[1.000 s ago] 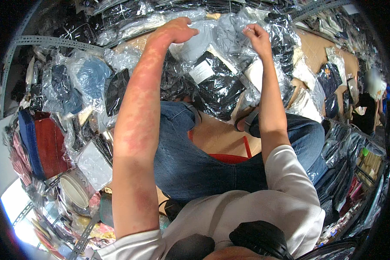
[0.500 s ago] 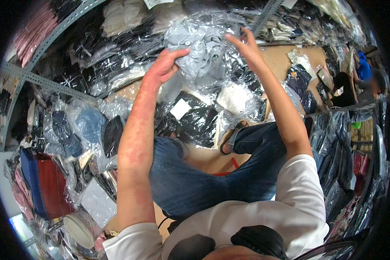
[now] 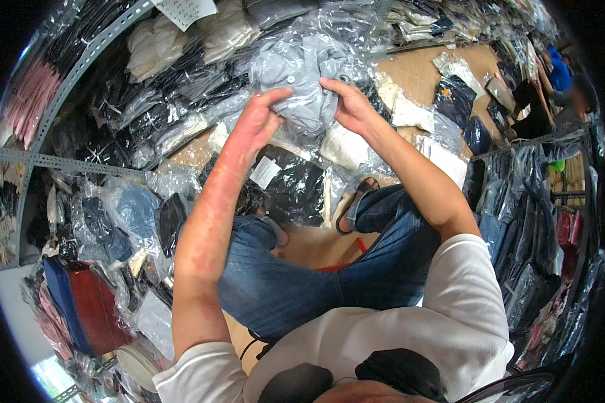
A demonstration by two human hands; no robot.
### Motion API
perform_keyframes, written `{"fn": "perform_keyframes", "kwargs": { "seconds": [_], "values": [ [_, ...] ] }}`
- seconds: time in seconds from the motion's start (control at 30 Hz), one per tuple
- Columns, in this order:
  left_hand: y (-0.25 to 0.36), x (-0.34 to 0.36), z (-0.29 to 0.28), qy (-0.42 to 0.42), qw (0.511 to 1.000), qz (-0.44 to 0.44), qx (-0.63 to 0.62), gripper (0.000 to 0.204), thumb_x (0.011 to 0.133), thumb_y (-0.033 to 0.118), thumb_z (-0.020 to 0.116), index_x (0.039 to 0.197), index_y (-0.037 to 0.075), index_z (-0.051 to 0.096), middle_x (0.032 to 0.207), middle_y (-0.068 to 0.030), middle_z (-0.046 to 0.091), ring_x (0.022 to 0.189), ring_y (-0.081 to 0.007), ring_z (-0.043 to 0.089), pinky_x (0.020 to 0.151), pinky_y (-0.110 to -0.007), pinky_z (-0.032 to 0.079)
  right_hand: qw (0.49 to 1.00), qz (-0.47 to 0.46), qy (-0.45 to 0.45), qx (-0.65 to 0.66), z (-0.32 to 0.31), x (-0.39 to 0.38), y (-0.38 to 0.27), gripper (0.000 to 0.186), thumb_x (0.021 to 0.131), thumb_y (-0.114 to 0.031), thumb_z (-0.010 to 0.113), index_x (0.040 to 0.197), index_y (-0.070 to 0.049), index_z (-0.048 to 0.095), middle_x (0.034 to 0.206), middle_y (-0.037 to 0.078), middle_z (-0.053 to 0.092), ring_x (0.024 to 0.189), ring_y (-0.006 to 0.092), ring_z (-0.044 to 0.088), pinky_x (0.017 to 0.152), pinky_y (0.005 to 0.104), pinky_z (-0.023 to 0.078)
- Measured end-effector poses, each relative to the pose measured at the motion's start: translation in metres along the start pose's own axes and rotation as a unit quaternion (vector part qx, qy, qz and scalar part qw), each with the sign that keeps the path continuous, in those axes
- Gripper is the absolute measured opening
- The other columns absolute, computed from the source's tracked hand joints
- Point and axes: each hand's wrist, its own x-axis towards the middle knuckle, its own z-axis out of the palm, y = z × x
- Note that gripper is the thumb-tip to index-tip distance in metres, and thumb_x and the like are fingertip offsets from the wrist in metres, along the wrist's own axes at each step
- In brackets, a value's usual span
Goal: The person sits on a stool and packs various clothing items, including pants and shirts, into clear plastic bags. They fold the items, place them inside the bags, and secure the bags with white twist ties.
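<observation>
- My left hand (image 3: 261, 121) and right hand (image 3: 353, 111) both hold a grey garment (image 3: 306, 75), folded up inside a clear plastic bag. Each thumb presses on top from its own side; most of the fingers are hidden beneath.
- The garment is in front of me, lifted over the bagged clothes on the floor (image 3: 309, 243), beyond my feet and to the right of the angled metal shelf rail (image 3: 81, 75).
- It is a rumpled bundle, nearly as broad as it is deep, so I cannot tell a sure long axis. A seamed band down its middle runs away from me. A pale round button (image 3: 290, 79) faces up, just beyond my left thumb.
- Below the bundle, a black bagged garment (image 3: 294, 195) lies on the floor; its white label (image 3: 265, 172) carries print too small to read. A pale bagged bundle (image 3: 345, 149) lies near it, to the right.
- A white sheet (image 3: 187, 9) with rows of dark marks sits at the top end of the shelf rail.
- Half a second ago my right hand was spread, its thumb and fingers off the garment; now its thumb rests on it.
</observation>
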Motion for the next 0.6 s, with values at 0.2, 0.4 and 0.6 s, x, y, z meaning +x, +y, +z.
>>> {"fn": "perform_keyframes", "kwargs": {
  "seconds": [0.2,0.4,0.6],
  "values": [
    [0.032,0.006,-0.012,0.017,0.996,0.062,0.057,0.041,0.091,0.029,0.067,0.123,0.005,0.059,0.123,-0.0078,0.061,0.111,-0.02,0.059,0.097,-0.038,0.047,0.986,0.003,-0.014,-0.166,-0.001,-0.008,-0.034,0.05,0.081,-0.011,0.077,0.122,0.004,0.053,0.117,0.012,0.064,0.106,0.021,0.062,0.096,0.0372,0.05],
    [0.03,0.0,-0.005,0.068,0.967,0.077,0.232,0.033,0.093,0.034,0.066,0.105,0.003,0.067,0.099,-0.0053,0.07,0.09,-0.0133,0.063,0.083,-0.027,0.049,0.941,-0.057,-0.069,-0.327,0.013,-0.028,-0.04,0.058,0.083,-0.022,0.076,0.131,-0.001,0.051,0.119,0.008,0.063,0.106,0.0168,0.06,0.097,0.0307,0.044],
    [0.026,0.004,-0.006,0.109,0.954,0.098,0.261,0.042,0.099,0.04,0.055,0.103,-0.001,0.065,0.104,-0.0146,0.069,0.096,-0.0215,0.067,0.09,-0.034,0.051,0.908,-0.153,0.073,-0.384,0.008,-0.012,-0.028,0.034,0.095,-0.033,0.063,0.109,-0.003,0.067,0.102,0.005,0.067,0.1,0.0145,0.061,0.088,0.03,0.045]
  ]
}}
